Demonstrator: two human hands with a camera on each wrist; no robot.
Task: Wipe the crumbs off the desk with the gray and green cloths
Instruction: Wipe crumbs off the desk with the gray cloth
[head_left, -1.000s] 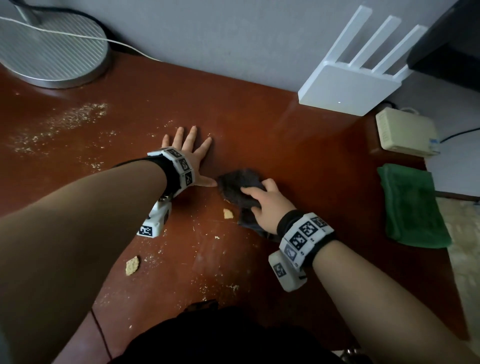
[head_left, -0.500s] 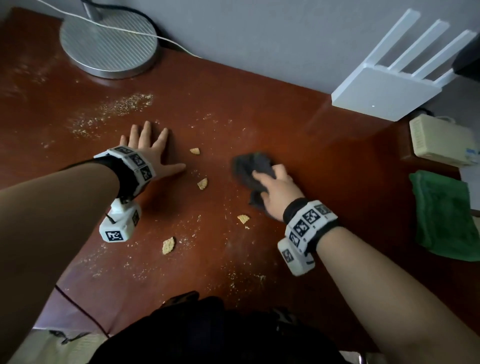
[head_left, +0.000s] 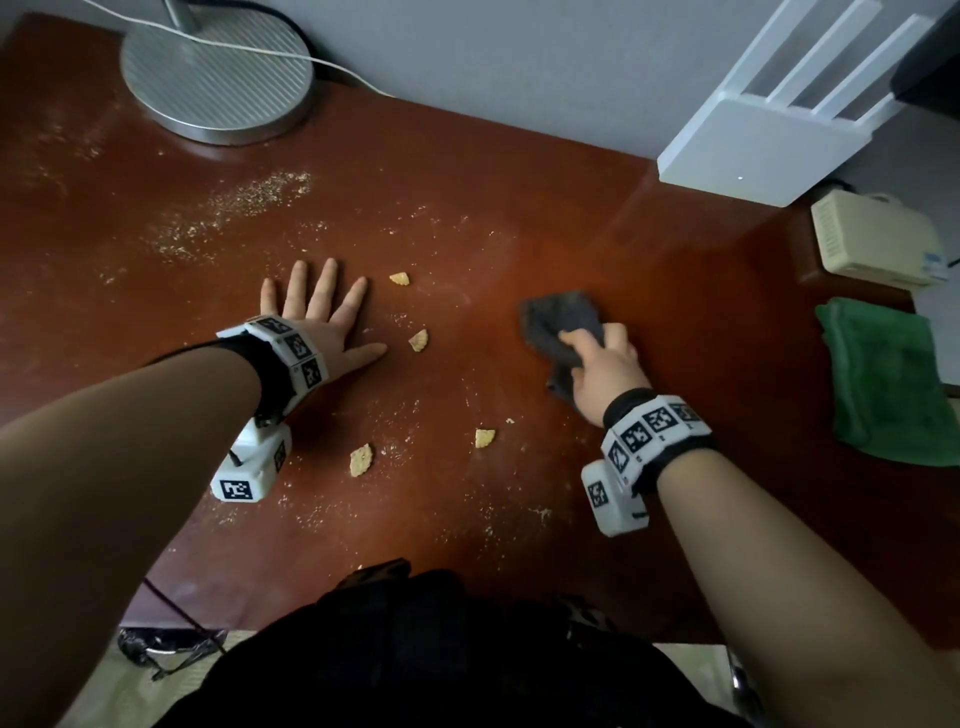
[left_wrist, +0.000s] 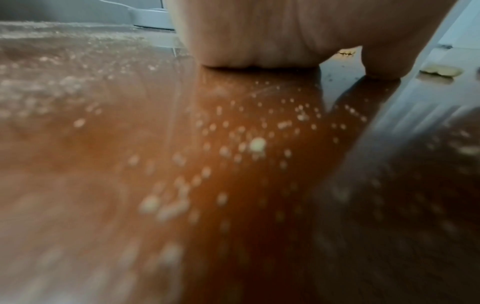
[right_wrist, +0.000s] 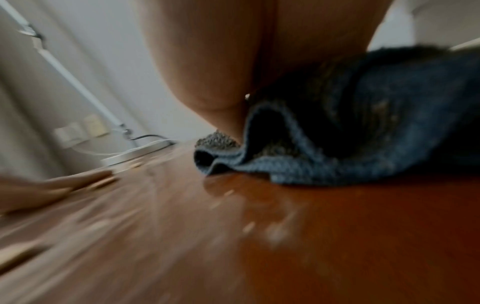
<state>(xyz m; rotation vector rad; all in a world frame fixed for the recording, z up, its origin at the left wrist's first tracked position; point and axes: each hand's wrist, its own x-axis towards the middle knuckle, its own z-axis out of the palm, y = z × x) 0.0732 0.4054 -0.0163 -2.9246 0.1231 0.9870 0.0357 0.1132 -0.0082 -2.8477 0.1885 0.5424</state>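
Head view: the left hand (head_left: 322, 322) is laid flat on the reddish-brown desk (head_left: 519, 208), fingers spread and straight, nothing held. The gray cloth (head_left: 561, 322) is bunched under the right hand (head_left: 602, 374), whose fingers are curled round it while it is pressed to the desk right of centre. Four larger cracker crumbs (head_left: 418, 340) are scattered between the hands, and fine crumb dust (head_left: 244, 197) is spread toward the lamp base (head_left: 218, 78). The green cloth (head_left: 888, 379) is left folded at the desk's right edge, well apart from both hands, below a white router (head_left: 753, 150).
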